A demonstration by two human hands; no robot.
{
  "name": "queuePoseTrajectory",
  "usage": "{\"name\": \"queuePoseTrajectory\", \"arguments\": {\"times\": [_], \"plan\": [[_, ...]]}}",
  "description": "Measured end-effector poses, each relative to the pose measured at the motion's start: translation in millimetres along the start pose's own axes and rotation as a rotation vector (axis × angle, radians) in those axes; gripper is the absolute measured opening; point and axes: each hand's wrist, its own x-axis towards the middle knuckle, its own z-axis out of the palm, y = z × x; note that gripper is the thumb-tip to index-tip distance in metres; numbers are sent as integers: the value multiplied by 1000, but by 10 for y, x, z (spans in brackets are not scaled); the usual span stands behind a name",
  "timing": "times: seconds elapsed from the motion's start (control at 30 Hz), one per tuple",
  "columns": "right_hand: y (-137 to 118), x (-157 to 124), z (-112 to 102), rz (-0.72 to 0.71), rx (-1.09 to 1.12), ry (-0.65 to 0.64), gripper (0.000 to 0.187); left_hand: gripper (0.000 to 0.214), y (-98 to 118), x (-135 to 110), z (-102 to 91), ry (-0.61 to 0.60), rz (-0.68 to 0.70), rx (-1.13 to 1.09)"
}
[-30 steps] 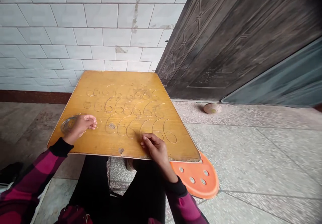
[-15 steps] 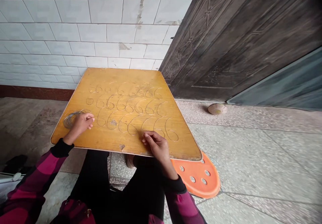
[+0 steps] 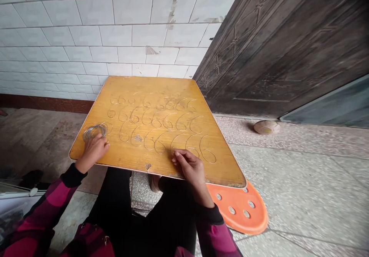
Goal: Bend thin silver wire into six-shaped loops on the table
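Note:
A yellow wooden board [image 3: 161, 87] rests across my lap. Several thin wire pieces bent into "6" shapes [image 3: 161, 124] lie on it in rows. My left hand [image 3: 93, 151] sits at the board's near left, fingers curled, touching a small coil of thin wire [image 3: 93, 131]. My right hand [image 3: 190, 166] rests near the front edge with its fingers pinched together at the lower end of one bent wire shape; whether the wire is gripped is hard to make out.
A white tiled wall [image 3: 115, 37] stands behind the board. To the right is a dark carved wooden door [image 3: 288, 45]. An orange plastic stool seat [image 3: 242, 209] lies on the stone floor under the board's right corner. A small round bowl [image 3: 265, 127] sits near the door.
My left hand has pulled back toward me and curled, leaving the wire coil showing beyond its fingers. My right hand stays pinched near the front edge. The view has drifted left.

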Motion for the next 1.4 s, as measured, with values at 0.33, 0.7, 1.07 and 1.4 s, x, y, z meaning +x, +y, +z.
{"name": "queuePoseTrajectory", "arguments": {"times": [0.33,0.7,1.07,1.4], "plan": [[-23,-2,11,-15,-49,8,31,15,-5,-14,-364,251,41,200],[-139,107,172,-20,12,-27,31,9,-110,130,-873,150,-197,-506],[-954,363,1339,74,491,-634,31,12,291,107,-603,213,156,-448],[-904,413,934,202,834,-354,23,12,818,342,47,96,473,-546]]}}
